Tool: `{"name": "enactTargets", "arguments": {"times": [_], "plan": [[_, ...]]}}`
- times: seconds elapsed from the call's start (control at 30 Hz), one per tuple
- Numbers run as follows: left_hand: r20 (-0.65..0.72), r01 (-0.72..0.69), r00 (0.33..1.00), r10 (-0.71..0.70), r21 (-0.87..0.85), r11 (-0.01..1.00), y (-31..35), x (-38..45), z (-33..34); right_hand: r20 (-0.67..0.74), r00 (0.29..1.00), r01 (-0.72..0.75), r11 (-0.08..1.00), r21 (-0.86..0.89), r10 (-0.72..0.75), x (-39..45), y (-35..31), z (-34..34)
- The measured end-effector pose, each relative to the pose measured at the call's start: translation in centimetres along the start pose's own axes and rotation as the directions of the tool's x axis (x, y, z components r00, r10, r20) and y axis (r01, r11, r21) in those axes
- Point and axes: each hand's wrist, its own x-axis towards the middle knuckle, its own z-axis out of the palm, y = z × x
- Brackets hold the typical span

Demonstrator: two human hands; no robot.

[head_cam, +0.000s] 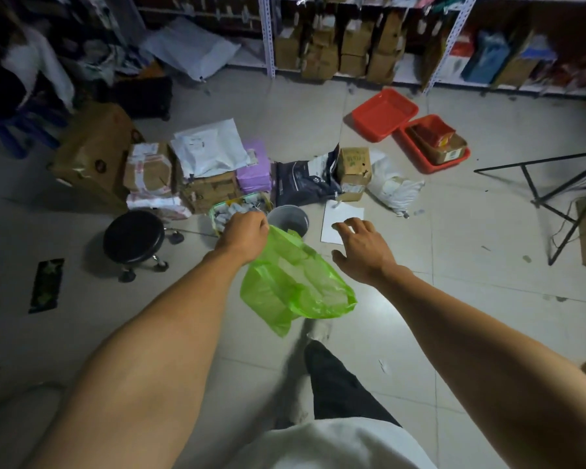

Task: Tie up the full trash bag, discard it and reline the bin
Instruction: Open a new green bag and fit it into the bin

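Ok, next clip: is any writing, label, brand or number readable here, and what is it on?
No text reads clearly.
Small brown cardboard box: green print, too blurred.
Dark grey plastic mailer bag: pale logo, unreadable.
White padded mailers: label marks too small.
Taped cardboard parcel: label blurred.
Translucent green plastic bag held by the left hand: no print visible.

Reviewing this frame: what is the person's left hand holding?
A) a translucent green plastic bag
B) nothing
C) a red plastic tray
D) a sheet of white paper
A: the left hand grips the top of the translucent green plastic bag, which hangs below it near the small grey round bin; the right hand is open and holds nothing.
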Motion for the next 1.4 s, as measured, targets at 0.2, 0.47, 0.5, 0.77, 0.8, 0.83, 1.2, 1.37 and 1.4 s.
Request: {"name": "enactTargets", "arguments": {"times": [0.2,0.47,0.5,0.77,0.8,0.83,1.2,1.37,1.4], "plan": [[0.014,0.030,0.999,-0.030,-0.006,1.000,-0.3,7.2,-1.3,0.015,1.000,0.005,0.998,0.069,-0.006,8.2,0.7,-0.7],[0.026,0.074,0.997,-0.073,-0.033,0.997,-0.5,14.6,-2.3,0.066,0.998,0.018,0.995,0.097,-0.024,16.2,1.5,-1.6],[0.035,0.081,0.996,-0.080,-0.036,0.996,-0.6,15.4,-2.3,0.074,0.997,0.016,0.995,0.095,-0.023,16.9,1.5,-1.5],[0.095,0.038,0.995,-0.034,-0.042,0.998,-3.0,21.8,-2.9,0.102,0.994,-0.055,0.994,0.097,0.045,22.3,0.1,-1.1],[0.103,0.027,0.994,-0.023,-0.045,0.999,-3.5,22.6,-3.1,0.103,0.993,-0.071,0.993,0.097,0.061,23.0,-0.3,-1.0],[0.107,0.015,0.994,-0.009,-0.050,0.999,-3.9,23.4,-3.3,0.101,0.992,-0.088,0.991,0.097,0.078,23.7,-0.7,-0.8],[0.231,-0.140,0.961,0.155,-0.077,0.987,-10.6,31.2,-5.8,0.069,0.951,-0.310,0.933,0.186,0.302,29.1,-7.8,1.1],[0.288,-0.168,0.935,0.206,-0.151,0.974,-12.0,33.7,-4.2,0.057,0.925,-0.379,0.893,0.242,0.376,29.3,-10.2,3.3],[0.294,-0.167,0.932,0.212,-0.171,0.971,-12.1,34.0,-3.7,0.059,0.920,-0.388,0.885,0.258,0.387,29.3,-10.4,3.8]]}}
